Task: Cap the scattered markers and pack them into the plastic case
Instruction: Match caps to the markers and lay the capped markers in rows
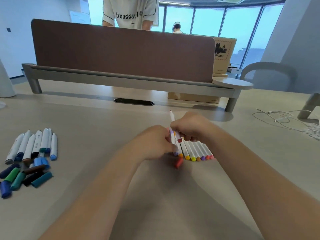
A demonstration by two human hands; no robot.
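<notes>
Head view is picking up "bvossavl" in gothic letters on a white shirt (131,13) across the table (103,127), and "3481" on a cardboard box (223,54). Now the right hand (190,127) is gripping a white marker (172,117), tip pointing up, just above the row of warm-capped markers (195,150). Meanwhile the left hand (155,142) is curling against the row's left end, too blurred to call its grip. A red cap (178,162) is lying just beside the row; uncapped markers (32,144) and loose caps (22,175) are sitting well off left.
</notes>
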